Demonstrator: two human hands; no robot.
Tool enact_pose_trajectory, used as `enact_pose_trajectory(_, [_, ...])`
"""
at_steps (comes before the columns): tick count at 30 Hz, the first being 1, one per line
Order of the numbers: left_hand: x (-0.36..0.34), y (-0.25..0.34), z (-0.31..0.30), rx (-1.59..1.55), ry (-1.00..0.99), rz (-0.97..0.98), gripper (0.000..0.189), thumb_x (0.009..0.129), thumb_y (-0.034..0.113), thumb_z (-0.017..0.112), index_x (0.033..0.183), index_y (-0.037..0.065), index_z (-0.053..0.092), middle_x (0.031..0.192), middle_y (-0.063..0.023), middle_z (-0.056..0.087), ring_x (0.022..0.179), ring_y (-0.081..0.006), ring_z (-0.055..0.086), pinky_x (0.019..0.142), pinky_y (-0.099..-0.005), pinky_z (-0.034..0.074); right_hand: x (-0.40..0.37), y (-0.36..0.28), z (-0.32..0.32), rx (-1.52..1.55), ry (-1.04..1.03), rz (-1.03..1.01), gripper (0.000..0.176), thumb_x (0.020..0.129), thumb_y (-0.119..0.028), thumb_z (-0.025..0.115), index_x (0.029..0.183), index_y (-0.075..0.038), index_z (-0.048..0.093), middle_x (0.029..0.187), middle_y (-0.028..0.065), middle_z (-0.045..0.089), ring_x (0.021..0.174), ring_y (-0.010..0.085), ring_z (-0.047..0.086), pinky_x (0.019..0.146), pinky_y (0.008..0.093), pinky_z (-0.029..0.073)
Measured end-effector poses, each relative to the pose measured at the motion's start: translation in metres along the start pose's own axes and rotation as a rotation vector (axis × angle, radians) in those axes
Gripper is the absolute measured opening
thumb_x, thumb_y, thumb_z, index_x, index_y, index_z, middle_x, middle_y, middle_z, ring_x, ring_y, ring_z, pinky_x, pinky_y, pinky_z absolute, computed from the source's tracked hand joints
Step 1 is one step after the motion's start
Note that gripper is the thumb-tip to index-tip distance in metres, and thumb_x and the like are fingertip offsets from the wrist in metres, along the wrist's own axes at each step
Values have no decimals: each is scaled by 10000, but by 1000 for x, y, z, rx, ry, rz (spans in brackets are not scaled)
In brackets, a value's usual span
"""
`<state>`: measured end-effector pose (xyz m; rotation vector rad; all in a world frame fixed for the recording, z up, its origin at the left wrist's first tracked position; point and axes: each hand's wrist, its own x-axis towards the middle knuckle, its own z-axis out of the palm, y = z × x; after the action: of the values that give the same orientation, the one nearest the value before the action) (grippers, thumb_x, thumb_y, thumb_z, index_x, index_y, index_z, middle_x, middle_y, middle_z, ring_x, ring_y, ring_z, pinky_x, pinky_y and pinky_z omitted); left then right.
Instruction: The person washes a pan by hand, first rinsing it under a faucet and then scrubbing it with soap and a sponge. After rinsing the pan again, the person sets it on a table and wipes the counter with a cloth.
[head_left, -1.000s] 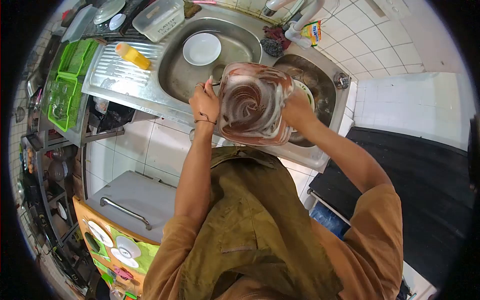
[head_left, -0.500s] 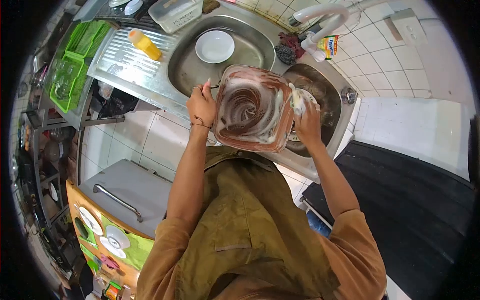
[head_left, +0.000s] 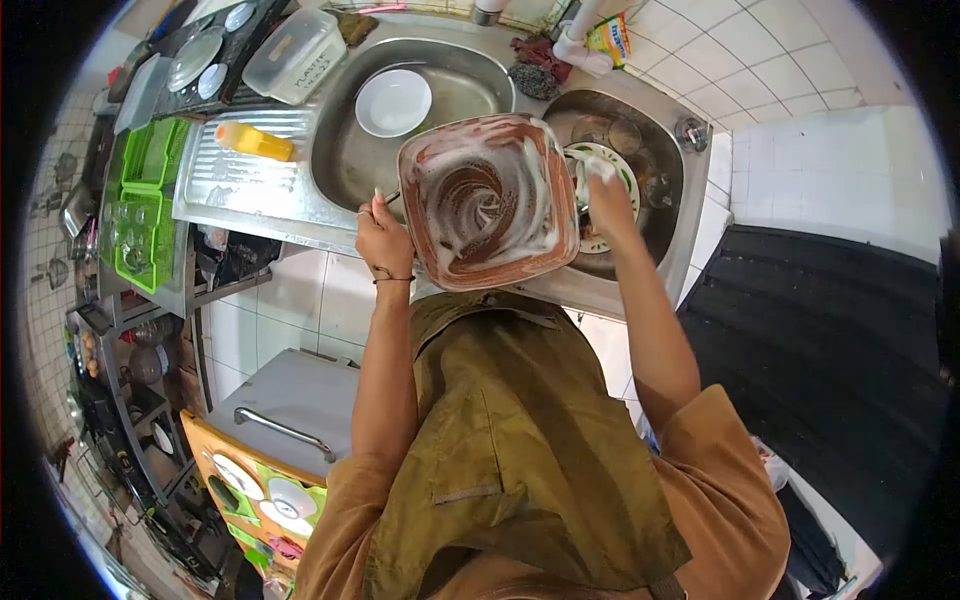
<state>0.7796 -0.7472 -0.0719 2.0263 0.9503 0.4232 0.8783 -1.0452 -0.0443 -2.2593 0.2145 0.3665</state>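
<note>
A square, reddish-brown pan is tilted towards me in front of the sink, its inside smeared with white suds in swirls. My left hand is closed round its thin wire-like handle at the left side. Just off the pan's right wall, my right hand is closed on a pale, sudsy sponge. Behind that hand, a white plate with a green-patterned rim lies in the right basin.
The left basin holds a white bowl. A yellow bottle lies on the drainboard beside a clear plastic tub. Several glasses stand in green racks. A dark scourer sits between the basins.
My right hand and the sponge have moved from the pan's right rim to just outside it, over the patterned plate. My left hand keeps its hold. The view has shifted.
</note>
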Motion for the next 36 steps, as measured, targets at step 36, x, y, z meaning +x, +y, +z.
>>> enact_pose_trajectory(36, [107,135,84,219,-245,928,256,875,287,648,1034,87,631,1012,-160,604,998,-349,582,809,-454,469,-17,-19,9,-462,27,-243,461,830,-167,594,1176,105,457,1124,344,531,1056,465,539,888,505,449])
